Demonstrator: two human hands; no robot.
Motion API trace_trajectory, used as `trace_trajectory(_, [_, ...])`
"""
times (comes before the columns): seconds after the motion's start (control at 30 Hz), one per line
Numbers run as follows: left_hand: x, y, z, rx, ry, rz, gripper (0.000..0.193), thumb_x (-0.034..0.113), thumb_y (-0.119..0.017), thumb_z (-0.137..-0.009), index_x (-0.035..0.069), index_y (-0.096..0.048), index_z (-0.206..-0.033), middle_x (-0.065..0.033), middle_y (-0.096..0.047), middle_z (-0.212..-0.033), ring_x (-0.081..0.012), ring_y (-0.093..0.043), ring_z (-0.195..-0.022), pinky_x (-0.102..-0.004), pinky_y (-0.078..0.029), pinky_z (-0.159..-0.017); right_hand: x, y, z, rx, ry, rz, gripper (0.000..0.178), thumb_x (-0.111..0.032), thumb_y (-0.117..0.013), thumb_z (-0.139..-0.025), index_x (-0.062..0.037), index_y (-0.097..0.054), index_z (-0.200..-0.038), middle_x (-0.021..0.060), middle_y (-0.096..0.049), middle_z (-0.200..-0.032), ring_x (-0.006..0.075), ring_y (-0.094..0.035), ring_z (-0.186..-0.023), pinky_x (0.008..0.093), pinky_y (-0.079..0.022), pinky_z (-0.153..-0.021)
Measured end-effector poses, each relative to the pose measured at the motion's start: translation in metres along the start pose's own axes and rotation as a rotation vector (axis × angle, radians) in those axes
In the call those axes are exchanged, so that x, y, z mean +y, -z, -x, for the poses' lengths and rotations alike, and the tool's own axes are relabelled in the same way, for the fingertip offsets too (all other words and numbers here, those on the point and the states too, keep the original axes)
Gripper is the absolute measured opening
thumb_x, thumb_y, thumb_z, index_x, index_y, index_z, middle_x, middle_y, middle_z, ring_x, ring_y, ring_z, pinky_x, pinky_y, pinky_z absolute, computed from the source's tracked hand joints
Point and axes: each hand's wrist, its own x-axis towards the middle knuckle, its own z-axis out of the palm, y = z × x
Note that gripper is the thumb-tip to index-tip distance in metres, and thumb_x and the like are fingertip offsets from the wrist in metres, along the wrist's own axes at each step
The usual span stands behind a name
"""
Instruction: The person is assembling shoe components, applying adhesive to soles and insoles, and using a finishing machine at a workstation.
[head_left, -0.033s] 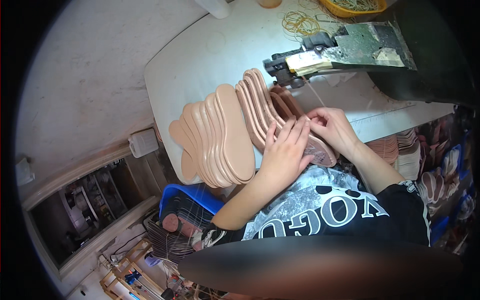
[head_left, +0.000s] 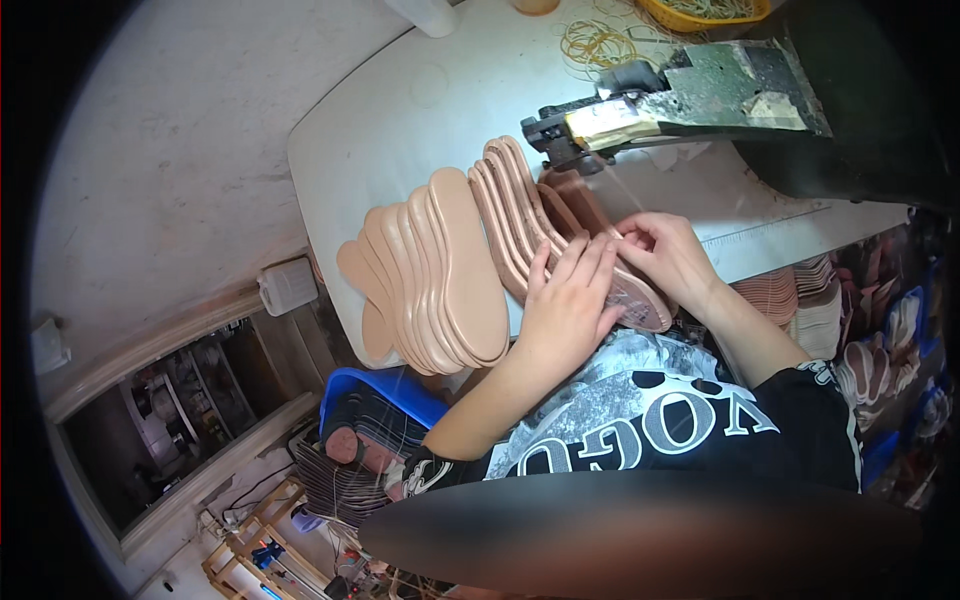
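Note:
My left hand (head_left: 570,300) lies on a row of pinkish shoe insoles (head_left: 513,215), its fingers stretched out across the top one. My right hand (head_left: 672,258) is at the right edge of the same insole, thumb and forefinger pinched together on that edge and the other fingers curled. A clear patch with printing shows at the insole's near end. The head of a green and black sewing machine (head_left: 585,135) hangs just beyond the hands. Further insoles under it are partly hidden. To the left, a fanned stack of beige insoles (head_left: 470,270) rests on the table.
The pale table (head_left: 350,150) has a rounded left edge. At the back are loose tan bands (head_left: 597,45) and a yellow basket (head_left: 705,22). A blue bin (head_left: 385,390) with dark insoles stands below on the left. Piled insoles (head_left: 768,300) lie beyond the right edge.

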Motion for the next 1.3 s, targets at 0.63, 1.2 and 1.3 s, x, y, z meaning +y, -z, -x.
trace_trajectory(0.63, [0.000, -0.019, -0.009, -0.003, 0.007, -0.215, 0.053, 0.042, -0.067, -0.080, 0.021, -0.056, -0.127, -0.0037, -0.053, -0.130, -0.0288, -0.042, -0.124, -0.0580, -0.020, -0.104, 0.001, 0.018, -0.012, -0.039, 0.225, 0.594, 0.016, -0.014, -0.065, -0.078, 0.0010, -0.069, -0.080, 0.0197, -0.066, -0.074, 0.0311, -0.067, -0.072, 0.0377, -0.053, -0.064])
trace_trajectory(1.2, [-0.003, -0.028, -0.011, -0.005, -0.014, -0.241, 0.051, 0.044, -0.065, -0.081, 0.023, -0.057, -0.127, -0.0023, -0.053, -0.131, -0.0270, -0.043, -0.124, -0.0586, -0.019, -0.104, -0.003, 0.027, -0.044, -0.291, 0.188, 0.822, 0.015, -0.015, -0.062, -0.077, -0.0019, -0.069, -0.080, 0.0194, -0.067, -0.078, 0.0363, -0.067, -0.078, 0.0430, -0.054, -0.071])
trace_trajectory(1.3, [-0.001, -0.026, -0.010, 0.009, -0.021, -0.242, 0.050, 0.043, -0.064, -0.082, 0.023, -0.056, -0.127, -0.0029, -0.053, -0.131, -0.0274, -0.043, -0.124, -0.0583, -0.020, -0.103, 0.003, 0.043, -0.037, -0.220, 0.150, 0.663, 0.016, -0.017, -0.063, -0.078, -0.0023, -0.068, -0.080, 0.0195, -0.066, -0.078, 0.0370, -0.065, -0.078, 0.0446, -0.053, -0.073])
